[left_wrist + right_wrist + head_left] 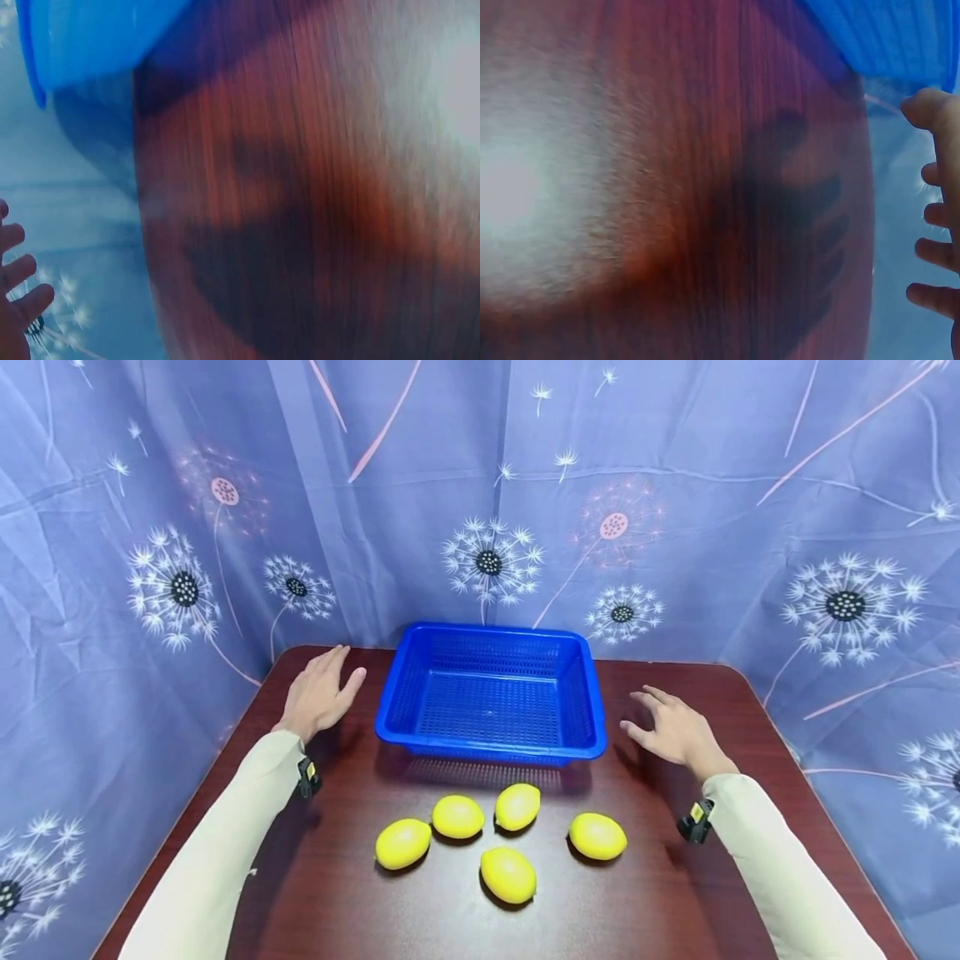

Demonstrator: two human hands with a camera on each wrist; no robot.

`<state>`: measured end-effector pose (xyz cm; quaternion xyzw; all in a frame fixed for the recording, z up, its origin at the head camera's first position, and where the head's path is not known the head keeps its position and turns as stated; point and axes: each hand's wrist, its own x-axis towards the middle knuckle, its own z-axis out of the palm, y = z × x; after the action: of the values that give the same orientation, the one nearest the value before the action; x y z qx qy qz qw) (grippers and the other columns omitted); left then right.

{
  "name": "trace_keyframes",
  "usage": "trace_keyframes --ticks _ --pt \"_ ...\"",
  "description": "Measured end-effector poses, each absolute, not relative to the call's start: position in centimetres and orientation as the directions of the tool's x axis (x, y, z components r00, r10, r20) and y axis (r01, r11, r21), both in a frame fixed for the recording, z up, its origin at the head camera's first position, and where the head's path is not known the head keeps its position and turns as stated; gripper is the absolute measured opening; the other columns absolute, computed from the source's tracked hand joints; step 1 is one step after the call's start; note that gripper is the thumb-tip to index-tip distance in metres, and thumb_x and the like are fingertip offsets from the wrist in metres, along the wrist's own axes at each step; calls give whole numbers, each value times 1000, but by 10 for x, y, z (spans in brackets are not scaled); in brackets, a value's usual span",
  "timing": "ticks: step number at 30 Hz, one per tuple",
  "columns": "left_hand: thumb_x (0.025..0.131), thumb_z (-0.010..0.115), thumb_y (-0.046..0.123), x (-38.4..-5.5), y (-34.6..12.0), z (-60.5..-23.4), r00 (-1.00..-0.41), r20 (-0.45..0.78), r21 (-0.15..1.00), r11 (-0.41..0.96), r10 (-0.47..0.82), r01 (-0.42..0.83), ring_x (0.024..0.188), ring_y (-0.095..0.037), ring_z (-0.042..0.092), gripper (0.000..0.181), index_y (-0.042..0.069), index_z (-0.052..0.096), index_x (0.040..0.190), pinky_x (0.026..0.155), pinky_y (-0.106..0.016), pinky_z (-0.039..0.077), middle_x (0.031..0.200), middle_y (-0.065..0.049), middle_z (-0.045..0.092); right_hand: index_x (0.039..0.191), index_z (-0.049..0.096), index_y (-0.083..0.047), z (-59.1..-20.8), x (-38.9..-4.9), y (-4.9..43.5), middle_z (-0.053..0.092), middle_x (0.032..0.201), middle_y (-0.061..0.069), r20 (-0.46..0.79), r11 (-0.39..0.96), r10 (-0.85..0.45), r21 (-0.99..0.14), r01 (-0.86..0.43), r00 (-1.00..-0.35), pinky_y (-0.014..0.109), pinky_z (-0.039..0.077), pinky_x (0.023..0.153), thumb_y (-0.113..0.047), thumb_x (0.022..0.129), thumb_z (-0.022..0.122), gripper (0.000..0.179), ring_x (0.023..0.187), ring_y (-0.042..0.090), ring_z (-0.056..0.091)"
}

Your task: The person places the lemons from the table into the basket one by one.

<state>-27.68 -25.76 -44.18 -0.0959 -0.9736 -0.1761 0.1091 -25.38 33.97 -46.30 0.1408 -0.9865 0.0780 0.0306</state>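
A blue plastic basket [491,750] with mesh sides stands at the back middle of the table, with nothing inside. To its left my left hand [317,692] hovers with fingers extended, apart from the basket and holding nothing. On the other side my right hand [675,731] is held above the table, fingers spread and nothing in them. Several yellow lemons lie in front of the basket: a left one [402,844], one beside it [457,817], a back one [517,807], a front one [508,875] and a right one [597,837].
The dark reddish wooden table [322,893] has rounded back corners. Behind it and along both sides hangs a blue curtain [420,543] printed with dandelions. Both hands cast shadows on the tabletop in the wrist views.
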Motion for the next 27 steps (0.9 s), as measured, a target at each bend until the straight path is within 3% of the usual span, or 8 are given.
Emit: trace_keyframes --ticks 8,16,19,22,27 --pt "109 31 54 -261 -236 -439 -960 262 481 850 94 215 141 -42 43 68 4 39 155 113 -59 36 155 -22 44 138 60 -7 -462 -220 330 51 148 21 184 927 -327 -130 -352 -927 68 52 89 -52 98 61 61 130 45 54" --pt "109 36 52 -248 -216 -442 -986 168 704 702 -16 109 126 -38 58 64 3 46 149 108 -55 41 139 -21 60 130 67 -9 -459 -186 320 62 136 18 251 909 -341 -157 -385 -906 64 55 85 -50 95 65 54 121 41 61" --pt "107 46 47 -244 -208 -444 -990 107 786 618 -90 29 116 -34 65 58 4 53 144 104 -49 48 131 -19 66 129 68 -11 -458 -175 318 64 133 16 285 900 -345 -172 -401 -895 63 56 84 -48 94 68 52 119 39 62" --pt "105 55 39 -240 -200 -447 -988 33 870 491 -153 -47 98 -26 71 50 1 59 138 89 -37 58 122 -20 70 128 69 -12 -456 -165 315 67 128 14 306 891 -348 -186 -415 -886 62 56 83 -46 92 71 49 116 37 64" --pt "103 62 32 -235 -191 -451 -983 -83 961 247 -164 -122 81 -7 68 47 -4 62 133 71 -20 59 117 -22 71 125 71 -14 -457 -148 308 71 120 9 313 880 -362 -197 -433 -878 58 58 81 -46 90 75 47 111 34 67"
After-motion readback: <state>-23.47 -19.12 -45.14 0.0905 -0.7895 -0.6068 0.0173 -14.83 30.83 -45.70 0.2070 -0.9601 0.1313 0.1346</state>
